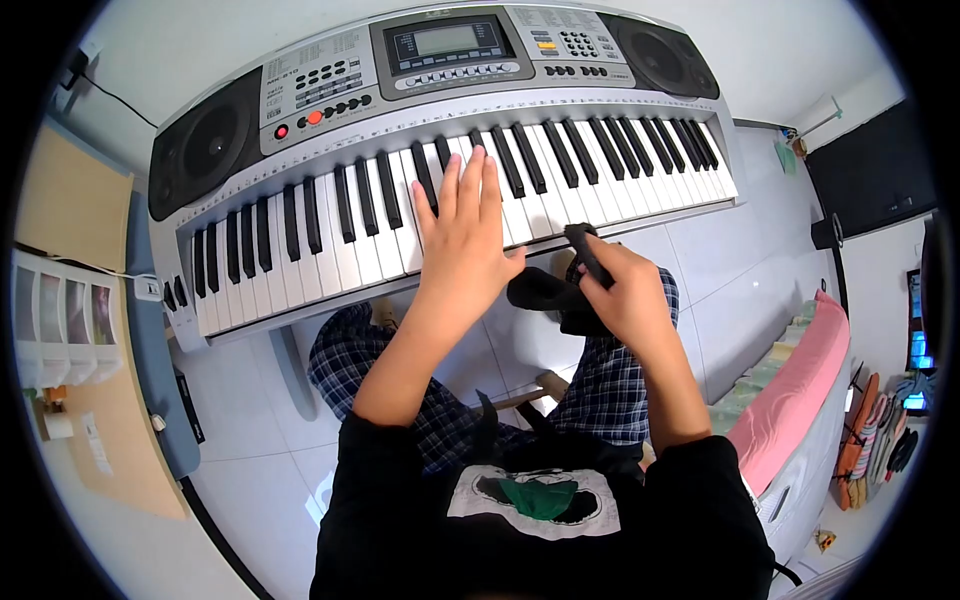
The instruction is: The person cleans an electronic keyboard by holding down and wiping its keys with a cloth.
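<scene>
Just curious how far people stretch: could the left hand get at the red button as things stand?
Probably yes: the left hand is spread over the keys, seemingly empty, and nothing appears to stand between it and the red button.

The person's head camera looks forward and down at close range, keyboard (440, 108) at twelve o'clock, black shirt (540, 562) at six.
</scene>
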The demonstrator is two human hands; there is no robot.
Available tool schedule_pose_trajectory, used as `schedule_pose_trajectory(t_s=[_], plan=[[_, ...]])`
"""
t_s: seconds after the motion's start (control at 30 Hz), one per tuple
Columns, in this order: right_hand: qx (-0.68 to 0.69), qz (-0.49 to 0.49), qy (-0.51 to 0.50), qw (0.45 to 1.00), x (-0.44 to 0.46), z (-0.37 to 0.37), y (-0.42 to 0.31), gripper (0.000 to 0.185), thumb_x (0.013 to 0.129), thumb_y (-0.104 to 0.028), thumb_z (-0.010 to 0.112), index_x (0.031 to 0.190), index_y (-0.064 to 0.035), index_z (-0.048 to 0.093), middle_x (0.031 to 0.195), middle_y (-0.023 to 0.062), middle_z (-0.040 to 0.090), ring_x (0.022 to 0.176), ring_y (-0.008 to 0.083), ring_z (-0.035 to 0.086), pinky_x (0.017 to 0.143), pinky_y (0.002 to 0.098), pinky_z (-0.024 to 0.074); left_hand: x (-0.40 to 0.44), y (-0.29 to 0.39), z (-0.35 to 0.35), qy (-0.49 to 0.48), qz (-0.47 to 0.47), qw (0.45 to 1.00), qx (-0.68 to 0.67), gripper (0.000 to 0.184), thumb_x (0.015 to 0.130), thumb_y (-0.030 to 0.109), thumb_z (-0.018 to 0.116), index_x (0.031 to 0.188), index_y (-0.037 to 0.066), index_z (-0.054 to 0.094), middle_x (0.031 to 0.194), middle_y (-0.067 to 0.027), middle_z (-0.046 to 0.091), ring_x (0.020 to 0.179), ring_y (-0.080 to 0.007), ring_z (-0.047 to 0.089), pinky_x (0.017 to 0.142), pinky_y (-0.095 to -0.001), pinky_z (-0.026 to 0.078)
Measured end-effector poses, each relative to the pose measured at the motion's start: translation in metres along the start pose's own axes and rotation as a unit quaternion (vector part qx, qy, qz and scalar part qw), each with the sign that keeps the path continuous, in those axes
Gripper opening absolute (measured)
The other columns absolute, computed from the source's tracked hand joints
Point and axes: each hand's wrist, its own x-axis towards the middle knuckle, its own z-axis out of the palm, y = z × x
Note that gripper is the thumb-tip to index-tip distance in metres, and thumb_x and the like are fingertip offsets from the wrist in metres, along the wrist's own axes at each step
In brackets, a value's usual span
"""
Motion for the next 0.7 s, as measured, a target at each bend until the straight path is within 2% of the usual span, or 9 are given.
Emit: schedule_pose_trajectory(t_s=[0.07,0.2,0.23,0.33,0.37,0.47,0.5,0.6,0.7], plan=[[0.057,0.031,0.033,0.997,-0.01,0.003,0.012,0.041,0.073,-0.003,0.068,0.114,-0.0043,0.065,0.083,0.0147,0.063,0.071,0.034,0.063,0.066,0.0394,0.0516,0.0,0.004,0.002,-0.007,0.005,1.0,-0.004,0.108,0.061,0.029,0.088,0.145,-0.005,0.03,0.152,-0.0162,0.03,0.142,-0.0352,0.028,0.113,-0.0641,0.018],[0.138,0.026,0.08,0.987,-0.02,0.008,0.024,0.031,0.075,0.002,0.06,0.106,0.002,0.064,0.077,0.0135,0.057,0.068,0.0293,0.057,0.065,0.0347,0.0472,0.004,0.004,0.003,0.013,0.0,0.999,0.038,0.112,0.06,0.04,0.087,0.145,-0.006,0.03,0.151,-0.0173,0.031,0.142,-0.0352,0.027,0.112,-0.0653,0.018],[0.12,-0.026,0.11,0.986,-0.017,0.007,0.025,0.028,0.076,0.005,0.056,0.102,0.0039,0.064,0.075,0.0131,0.054,0.069,0.0274,0.055,0.066,0.0333,0.0458,0.004,0.004,0.004,0.012,-0.002,0.999,0.038,0.111,0.06,0.04,0.087,0.145,-0.006,0.031,0.151,-0.0172,0.031,0.142,-0.0353,0.027,0.112,-0.0654,0.018],[0.21,0.008,0.081,0.974,-0.012,0.001,0.025,0.027,0.077,0.006,0.055,0.103,0.0037,0.063,0.076,0.0133,0.055,0.071,0.0282,0.056,0.067,0.0331,0.0459,0.004,0.004,0.004,0.018,-0.006,0.999,0.038,0.111,0.06,0.04,0.088,0.144,-0.006,0.031,0.151,-0.0172,0.032,0.142,-0.0357,0.027,0.112,-0.0656,0.018],[0.225,-0.025,0.074,0.971,-0.006,0.001,0.028,0.029,0.079,0.006,0.054,0.106,0.0035,0.062,0.078,0.0141,0.055,0.073,0.0291,0.057,0.067,0.0327,0.0459,0.004,0.004,0.004,0.024,-0.008,0.999,0.038,0.111,0.06,0.04,0.088,0.144,-0.006,0.032,0.151,-0.0172,0.032,0.142,-0.0359,0.027,0.112,-0.0656,0.018],[0.162,-0.016,0.079,0.983,0.02,-0.005,0.018,0.032,0.079,0.006,0.055,0.111,0.003,0.06,0.081,0.015,0.056,0.074,0.03,0.058,0.068,0.0336,0.0466,0.004,0.005,0.004,0.02,-0.015,0.999,0.04,0.111,0.059,0.04,0.088,0.144,-0.005,0.033,0.151,-0.0171,0.032,0.142,-0.036,0.027,0.112,-0.0658,0.017],[0.126,-0.042,0.077,0.988,0.032,-0.008,0.015,0.035,0.079,0.007,0.056,0.113,0.0024,0.059,0.084,0.0154,0.056,0.074,0.0304,0.058,0.069,0.0346,0.0473,0.003,0.004,0.004,0.02,-0.014,0.999,0.045,0.105,0.063,0.044,0.084,0.142,-0.007,0.037,0.151,-0.0185,0.033,0.142,-0.0366,0.028,0.112,-0.0662,0.015],[0.081,-0.092,0.046,0.991,0.074,-0.012,0.003,0.032,0.084,-0.008,0.065,0.115,-0.0009,0.063,0.083,0.0168,0.059,0.075,0.0333,0.06,0.069,0.0373,0.0484,0.002,0.003,0.004,0.029,-0.017,0.999,0.04,0.106,0.062,0.046,0.084,0.142,-0.007,0.037,0.15,-0.0185,0.033,0.142,-0.0364,0.028,0.112,-0.0664,0.015],[0.016,-0.155,-0.029,0.987,0.114,0.004,0.01,0.032,0.087,-0.025,0.067,0.111,-0.0035,0.066,0.088,0.018,0.064,0.08,0.0367,0.062,0.071,0.0427,0.0499,0.002,0.002,0.006,0.031,-0.023,0.998,0.04,0.11,0.06,0.049,0.084,0.142,-0.006,0.037,0.15,-0.0181,0.033,0.142,-0.0362,0.027,0.112,-0.0666,0.015]])
